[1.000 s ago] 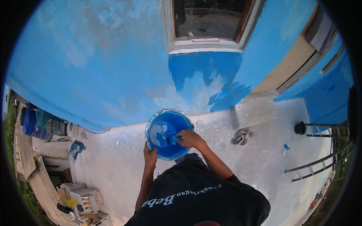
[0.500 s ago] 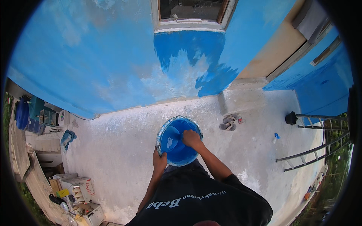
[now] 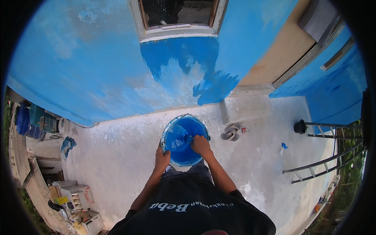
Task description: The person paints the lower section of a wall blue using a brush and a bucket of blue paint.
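A round bucket [image 3: 164, 135] with blue paint in it and a paint-smeared rim is held in front of my body. My left hand [image 3: 162, 158] grips the bucket's near left rim, thumb over the edge. Inside the bucket's right side, my right hand [image 3: 201, 146] is closed round a blue-coated paintbrush [image 3: 188, 139]. Only a short part of the brush shows beside the fingers, pointing left over the paint. Beyond stands a light-blue wall [image 3: 105, 70] with a darker, streaky blue patch [image 3: 180, 49] under the window.
A low concrete step [image 3: 244, 107] meets the wall, with sandals [image 3: 231, 132] beside it. To the right are a black bucket [image 3: 300, 126] and a ladder [image 3: 325, 166]. A blue cloth [image 3: 68, 146] and a cluttered cabinet [image 3: 80, 196] are at left on the concrete floor [image 3: 117, 156].
The window and wall have shifted left and slightly down in view. My right hand has moved within the bucket, and the brush beside its fingers now shows. My left hand keeps its rim grip.
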`<state>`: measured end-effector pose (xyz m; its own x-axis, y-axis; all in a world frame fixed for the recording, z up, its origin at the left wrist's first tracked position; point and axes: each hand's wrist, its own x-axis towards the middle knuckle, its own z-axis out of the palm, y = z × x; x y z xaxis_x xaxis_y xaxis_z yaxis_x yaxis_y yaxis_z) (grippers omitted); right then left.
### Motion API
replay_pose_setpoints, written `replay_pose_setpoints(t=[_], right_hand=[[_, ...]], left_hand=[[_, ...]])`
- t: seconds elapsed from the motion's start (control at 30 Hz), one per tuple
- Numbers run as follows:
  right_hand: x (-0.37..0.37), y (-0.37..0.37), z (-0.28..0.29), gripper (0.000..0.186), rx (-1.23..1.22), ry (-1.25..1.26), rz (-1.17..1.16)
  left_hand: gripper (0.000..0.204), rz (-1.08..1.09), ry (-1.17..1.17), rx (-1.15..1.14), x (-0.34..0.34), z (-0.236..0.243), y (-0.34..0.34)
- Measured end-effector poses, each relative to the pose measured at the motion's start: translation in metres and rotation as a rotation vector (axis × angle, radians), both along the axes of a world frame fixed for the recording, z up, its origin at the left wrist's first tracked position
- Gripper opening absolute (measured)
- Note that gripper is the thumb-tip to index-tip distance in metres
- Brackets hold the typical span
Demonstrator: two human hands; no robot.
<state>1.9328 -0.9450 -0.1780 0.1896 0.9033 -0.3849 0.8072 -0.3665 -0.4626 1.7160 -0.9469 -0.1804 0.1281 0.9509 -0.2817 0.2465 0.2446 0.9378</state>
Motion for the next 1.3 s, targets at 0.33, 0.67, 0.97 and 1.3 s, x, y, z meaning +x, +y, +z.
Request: replay_pose_setpoints(t=[0.33,0.67,0.97,1.3], right_hand=[[0.110,0.044,-0.048,0.023,0.201,0.045,0.050],[0.140,0.092,-0.023,0.025,0.134,0.166,0.124],[0.138,0.128,-0.038,0.030,0.138,0.315,0.136],[0.150,0.119,-0.053,0.032,0.215,0.291,0.110]], left_hand=[[0.058,-0.038,0.173,0.061,0.126,0.015,0.036],[0.050,0.063,0.049,-0.037,0.159,-0.009,0.054],[0.046,0.002,0.054,-0.006,0.146,-0.007,0.096],[0.048,0.050,-0.025,-0.101,0.157,-0.002,0.104]])
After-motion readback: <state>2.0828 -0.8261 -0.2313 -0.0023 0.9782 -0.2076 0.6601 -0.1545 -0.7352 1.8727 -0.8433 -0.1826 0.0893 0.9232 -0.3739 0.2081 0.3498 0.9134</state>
